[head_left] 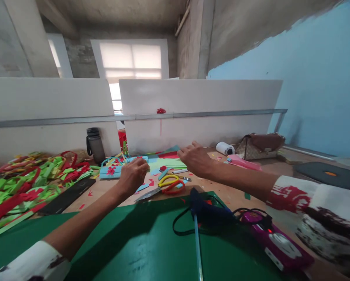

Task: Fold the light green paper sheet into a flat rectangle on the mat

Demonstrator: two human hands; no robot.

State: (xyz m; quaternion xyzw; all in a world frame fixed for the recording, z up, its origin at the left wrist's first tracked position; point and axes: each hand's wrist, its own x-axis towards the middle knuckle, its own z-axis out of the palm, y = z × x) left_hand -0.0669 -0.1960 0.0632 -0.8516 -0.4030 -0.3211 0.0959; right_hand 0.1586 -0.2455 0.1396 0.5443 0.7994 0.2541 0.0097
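The left hand (132,173) is curled, fingertips pressed together at the edge of a blue paper piece (116,169) that carries a small red flower; whether it pinches the paper or only touches it I cannot tell. The right hand (196,158) hovers palm down at about two o'clock from the left one, fingers loosely spread, over a stack of green and red paper sheets (166,160) (nothing is gripped). Between the two hands, at six o'clock from the right, lie scissors (166,185) with one yellow and one red handle loop, blades pointing left. A glue gun (205,210) with its black cord rests on the green mat (140,242) nearer the body, and just at its three o'clock sits a purple power strip (276,242). A heap of green and red paper strips (23,183) fills the nine o'clock side, with a dark water bottle (94,145) behind it. A handbag (259,145) and a white roll (224,148) stand against the white partition (198,101) at one o'clock.
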